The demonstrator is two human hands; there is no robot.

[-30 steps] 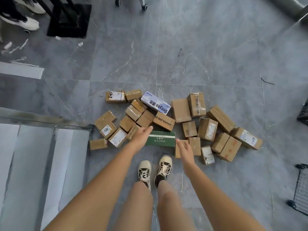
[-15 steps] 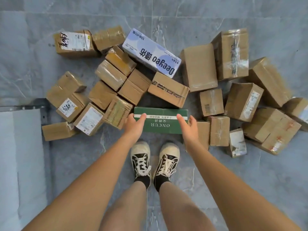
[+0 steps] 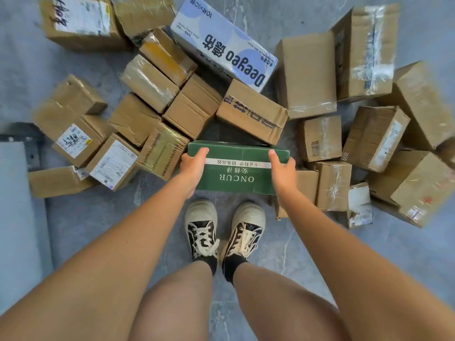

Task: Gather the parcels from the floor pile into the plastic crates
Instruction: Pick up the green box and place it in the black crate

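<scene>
Hands grip the two short ends of the green box (image 3: 237, 172), which lies at the near edge of the floor pile, just ahead of the person's shoes (image 3: 222, 232). The left hand (image 3: 193, 168) wraps the left end with the thumb laid over the top face; the right hand (image 3: 282, 173) does the same on the right end, thumb on top, and the fingers of both are hidden under or behind the carton. Neither hand holds anything else.

The step in hand looks like lifting this parcel clear of the pile. To do it well, the person should raise it straight up and slightly toward the body, because its far edge sits close against the brown box with dark tape (image 3: 252, 112), and a tilted taped parcel (image 3: 162, 150) stands just beside its left end. Dragging it sideways could shift those neighbours. An even grip at both ends keeps the long carton level; whether it is heavy cannot be told.

No plastic crates show in this view, so the person will have to turn to find one. The blue and white Deeyeo carton (image 3: 224, 43) and many brown parcels on the grey floor (image 3: 344, 254) remain to gather, so the task seems near its start.
</scene>
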